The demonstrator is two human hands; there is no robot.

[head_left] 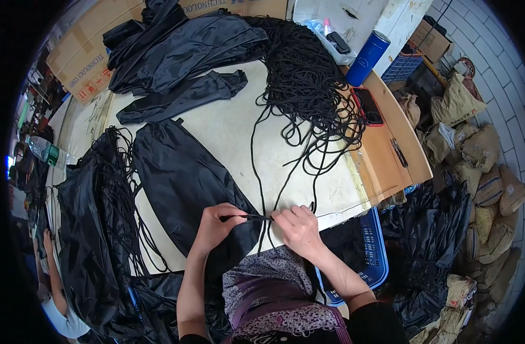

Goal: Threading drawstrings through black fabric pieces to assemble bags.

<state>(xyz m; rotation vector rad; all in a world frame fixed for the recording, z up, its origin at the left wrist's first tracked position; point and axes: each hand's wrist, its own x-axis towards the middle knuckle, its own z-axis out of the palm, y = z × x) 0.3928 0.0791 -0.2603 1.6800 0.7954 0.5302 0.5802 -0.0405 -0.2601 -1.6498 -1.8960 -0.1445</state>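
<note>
My left hand (pixel 215 228) is closed in a pinch at the near edge of a black fabric piece (pixel 179 172), thumb and forefinger on a short dark stretch of black cord. My right hand (pixel 298 230) has its fingers curled round the other end of that stretch, close beside the left. Loose black cords (pixel 256 166) run down the table to my hands, and their ends hang past its front edge. They come from a large tangled heap of black cord (pixel 308 74) at the back. My fingers partly hide where cord and fabric meet.
Black fabric is piled at the back (pixel 188 49) and the left (pixel 90 212). At the right stand a blue can (pixel 368 58) and a red-edged phone (pixel 367 106). A blue basket (pixel 379 252) is below the table edge, sacks (pixel 483 146) beyond. Another person's arm (pixel 55 275) shows far left.
</note>
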